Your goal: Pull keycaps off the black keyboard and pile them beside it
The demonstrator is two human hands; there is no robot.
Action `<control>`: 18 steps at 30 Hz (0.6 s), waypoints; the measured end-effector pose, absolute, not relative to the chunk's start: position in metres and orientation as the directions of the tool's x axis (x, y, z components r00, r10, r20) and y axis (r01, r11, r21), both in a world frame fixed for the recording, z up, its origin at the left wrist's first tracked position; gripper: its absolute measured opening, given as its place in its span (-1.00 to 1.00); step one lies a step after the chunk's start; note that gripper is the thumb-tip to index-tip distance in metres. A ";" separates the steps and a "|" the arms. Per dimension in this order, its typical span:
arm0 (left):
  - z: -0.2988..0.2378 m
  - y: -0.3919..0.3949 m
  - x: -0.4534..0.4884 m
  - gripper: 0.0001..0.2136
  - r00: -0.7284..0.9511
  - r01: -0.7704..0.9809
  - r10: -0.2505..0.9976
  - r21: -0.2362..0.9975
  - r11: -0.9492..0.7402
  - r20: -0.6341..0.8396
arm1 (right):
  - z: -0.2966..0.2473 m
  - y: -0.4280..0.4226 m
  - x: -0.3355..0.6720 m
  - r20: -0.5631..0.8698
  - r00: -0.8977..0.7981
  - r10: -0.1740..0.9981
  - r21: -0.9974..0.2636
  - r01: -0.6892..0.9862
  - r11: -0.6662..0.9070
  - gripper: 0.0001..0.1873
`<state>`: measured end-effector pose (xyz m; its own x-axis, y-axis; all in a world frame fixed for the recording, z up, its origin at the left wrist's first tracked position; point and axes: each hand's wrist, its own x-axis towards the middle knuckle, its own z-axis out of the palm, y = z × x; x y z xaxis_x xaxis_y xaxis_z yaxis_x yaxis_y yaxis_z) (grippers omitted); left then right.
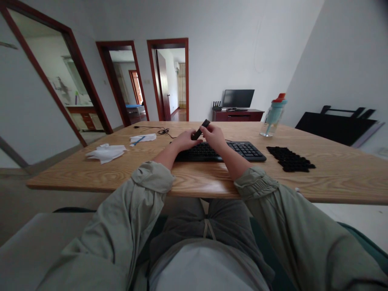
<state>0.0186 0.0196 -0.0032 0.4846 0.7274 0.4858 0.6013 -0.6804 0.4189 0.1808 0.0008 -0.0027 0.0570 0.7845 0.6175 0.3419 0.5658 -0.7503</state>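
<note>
Just above the black keyboard, a small black oblong piece is held tilted between both hands. My left hand grips its lower end, fingers closed. At its upper end, my right hand pinches it with thumb and fingertips. What exactly the piece is, I cannot make out. My forearms and hands cover part of the keyboard, which lies flat along the table's near side. To the right of the keyboard, several small black pieces lie close together in a patch, possibly keycaps.
On the wooden table, white tissues lie at the left, with a thin blue stick on another tissue. A coiled black cable runs behind. A water bottle stands at the back right. The table's front edge crosses under my forearms.
</note>
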 end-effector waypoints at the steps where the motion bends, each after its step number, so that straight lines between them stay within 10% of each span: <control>1: -0.004 0.020 0.016 -0.62 0.472 0.617 0.750 0.435 -0.656 0.463 | -0.004 0.001 0.184 0.607 0.090 0.790 -0.769 0.317 0.555 -0.65; 18: -0.005 0.024 0.000 -0.72 0.447 0.504 0.758 0.566 -0.652 0.475 | -0.013 0.008 0.201 0.494 0.300 0.816 -0.868 0.222 0.444 -0.62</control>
<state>-0.0001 0.0236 -0.0047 0.4471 0.7577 0.4754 0.5039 -0.6525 0.5660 0.2006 0.0075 -0.0129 0.2998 0.8162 0.4939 0.2221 0.4438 -0.8682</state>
